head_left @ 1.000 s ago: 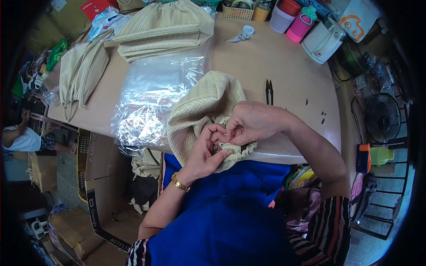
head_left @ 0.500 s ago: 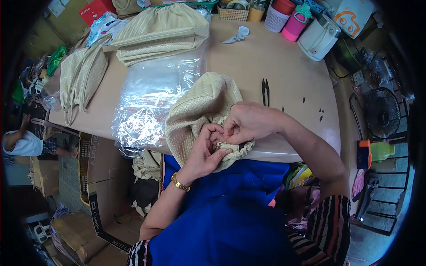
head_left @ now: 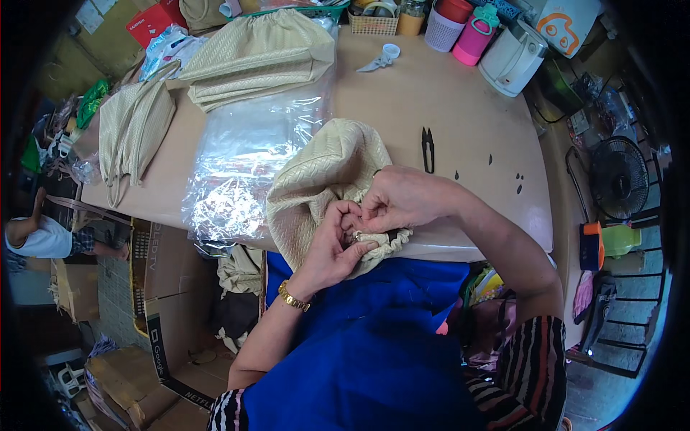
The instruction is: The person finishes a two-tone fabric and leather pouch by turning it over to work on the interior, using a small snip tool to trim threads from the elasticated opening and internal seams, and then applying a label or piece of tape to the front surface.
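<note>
A cream woven-pattern bag [head_left: 309, 179] lies at the near edge of the table, its gathered opening turned toward me. My left hand [head_left: 338, 244] is closed on that ruffled rim, thumb on the near side and fingers curled inside. Pinched at the same rim, my right hand [head_left: 402, 201] has thumb and forefinger together; whatever small thing sits between them is hidden. Just beyond my right hand, a pair of black thread snips [head_left: 428, 151] rests on the table. Several small dark pieces [head_left: 519, 188] are scattered to the right of the snips.
A stack of clear plastic sleeves [head_left: 237, 165] lies left of the bag, with another cream bag [head_left: 266, 54] at its far end. A third bag [head_left: 135, 133] hangs over the left edge. A kettle [head_left: 512, 57] and pink bottle [head_left: 475, 39] stand far right. Someone sits far left.
My hands stay almost still at the bag's rim. The whole view has shifted very slightly, and the person at far left has moved a leg outward.
</note>
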### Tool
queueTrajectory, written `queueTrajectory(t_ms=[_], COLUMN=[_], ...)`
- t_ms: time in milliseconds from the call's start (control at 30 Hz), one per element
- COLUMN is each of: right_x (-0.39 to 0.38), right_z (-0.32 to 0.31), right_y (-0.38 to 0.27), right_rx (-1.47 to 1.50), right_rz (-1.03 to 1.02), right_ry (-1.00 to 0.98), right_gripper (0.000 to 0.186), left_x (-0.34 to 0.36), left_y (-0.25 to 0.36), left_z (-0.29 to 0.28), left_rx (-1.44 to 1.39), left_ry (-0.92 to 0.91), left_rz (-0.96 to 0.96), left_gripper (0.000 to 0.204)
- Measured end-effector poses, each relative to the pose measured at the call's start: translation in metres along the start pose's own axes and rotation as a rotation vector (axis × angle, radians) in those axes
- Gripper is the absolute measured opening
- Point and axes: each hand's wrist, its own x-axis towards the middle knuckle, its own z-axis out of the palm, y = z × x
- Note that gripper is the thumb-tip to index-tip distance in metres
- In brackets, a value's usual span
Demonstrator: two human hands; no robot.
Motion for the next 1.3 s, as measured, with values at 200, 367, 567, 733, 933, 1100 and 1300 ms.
queueTrajectory(t_ms=[200,367,567,733,933,1100,1300], right_x=[-0.002,-0.003,-0.004,0.000,-0.004,-0.006,-0.021], right_z=[0.001,0.002,0.002,0.004,0.003,0.017,0.034], right_y=[-0.002,-0.002,0.003,0.001,-0.001,0.005,-0.001], right_rx=[0.163,0.040,0.139,0.006,0.169,0.094,0.801], right_rz=[0.007,0.017,-0.012,0.008,0.022,-0.029,0.130], right_ry=[0.008,0.007,0.003,-0.005,0.012,0.150,0.316], right_gripper=[0.019,0.017,0.019,0.019,0.018,0.029,0.026], left_x=[0.000,0.001,0.001,0.002,0.002,0.004,0.002], left_y=[0.002,0.000,-0.006,-0.004,-0.005,-0.003,-0.004], left_z=[0.000,0.001,-0.001,0.003,-0.001,0.006,0.000], left_rx=[0.040,0.066,0.112,0.124,0.119,0.040,0.095], left_ry=[-0.012,0.003,0.003,0.019,0.002,0.023,0.020], left_rz=[-0.062,-0.027,0.008,0.047,-0.005,0.026,-0.036], left_gripper=[0.049,0.048,0.049,0.047,0.048,0.050,0.051])
